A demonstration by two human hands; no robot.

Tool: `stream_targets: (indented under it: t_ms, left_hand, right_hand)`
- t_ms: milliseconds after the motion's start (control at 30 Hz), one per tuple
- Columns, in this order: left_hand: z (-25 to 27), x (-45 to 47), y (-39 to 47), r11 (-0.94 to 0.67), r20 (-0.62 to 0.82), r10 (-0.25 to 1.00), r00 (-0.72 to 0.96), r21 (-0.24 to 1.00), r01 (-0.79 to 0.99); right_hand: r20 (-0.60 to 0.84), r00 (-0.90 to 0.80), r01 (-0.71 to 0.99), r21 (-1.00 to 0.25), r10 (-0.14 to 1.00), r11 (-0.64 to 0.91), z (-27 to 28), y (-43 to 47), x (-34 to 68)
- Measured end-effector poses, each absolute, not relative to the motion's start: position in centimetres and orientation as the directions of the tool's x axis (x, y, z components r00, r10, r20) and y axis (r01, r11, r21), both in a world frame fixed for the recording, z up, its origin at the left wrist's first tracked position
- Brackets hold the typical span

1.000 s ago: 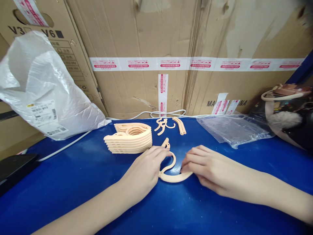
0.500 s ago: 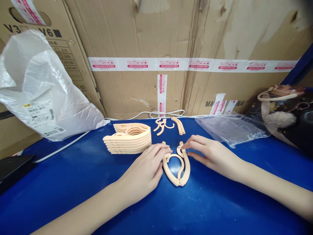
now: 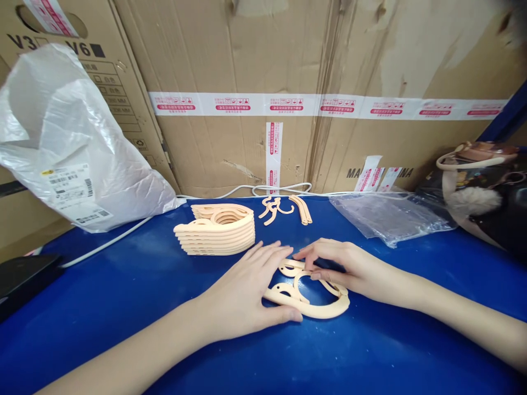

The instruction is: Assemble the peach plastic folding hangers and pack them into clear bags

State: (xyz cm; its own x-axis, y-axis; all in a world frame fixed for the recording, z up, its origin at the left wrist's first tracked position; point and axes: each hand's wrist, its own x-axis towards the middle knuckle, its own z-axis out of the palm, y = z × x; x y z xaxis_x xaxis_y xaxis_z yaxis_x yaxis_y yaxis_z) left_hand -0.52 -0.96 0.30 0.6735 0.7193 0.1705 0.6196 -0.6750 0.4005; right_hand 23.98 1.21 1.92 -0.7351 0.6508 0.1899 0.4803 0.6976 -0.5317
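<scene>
A cream plastic folding hanger [image 3: 323, 312], folded into a loop, lies on the blue tabletop with its closed end to the right. My left hand [image 3: 241, 299] spans its left ends, thumb along the near side and fingers over the far side. At the far edge, my right hand [image 3: 349, 263] grips the hanger between bent fingers and thumb. Beyond my left hand sits a neat stack of folded hangers [image 3: 218, 236]. Behind the hands lie several loose hanger hooks [image 3: 274, 209] and a few slim curved hanger pieces [image 3: 301, 209].
A clear plastic bag [image 3: 387, 216] lies flat at the right, near a dark bag with a pompom [image 3: 477, 200]. A white mailing bag [image 3: 86, 153] leans at the left. A white cable [image 3: 111, 244] runs past a black object [image 3: 27, 282]. Large cardboard boxes [image 3: 230, 142] form the back.
The folded hanger has turned so its closed end points right instead of toward me. My left hand has spread around its ends, and my right hand has moved in onto its far side.
</scene>
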Motion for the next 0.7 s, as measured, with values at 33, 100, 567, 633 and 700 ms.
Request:
stream_targets:
  t_ms: [33,100,567,633,700]
  left_hand:
    - [0.4,-0.5,-1.0,-0.682,0.162,0.710,0.685,0.400,0.612]
    - [0.8,-0.4,-1.1,-0.690,0.176,0.703,0.689,0.405,0.600]
    - [0.8,-0.8,-0.8,-0.735,0.427,0.674,0.603,0.300,0.609]
    - [0.8,-0.8,-0.8,-0.737,0.430,0.669,0.607,0.277,0.616]
    - [0.8,-0.7,-0.9,-0.741,0.430,0.663,0.614,0.253,0.623]
  right_hand:
    - [0.201,-0.702,0.499,-0.546,0.683,0.673,1.9,1.2,24.0]
    - [0.209,-0.607,0.571,-0.556,0.766,0.604,2.0,1.3,24.1]
    - [-0.141,-0.532,0.295,-0.955,0.835,0.027,2.5,1.8,24.1]
    - [-0.142,-0.532,0.294,-0.955,0.835,0.025,2.5,1.8,24.0]
    - [-0.139,-0.529,0.289,-0.957,0.837,0.023,2.5,1.7,23.9]
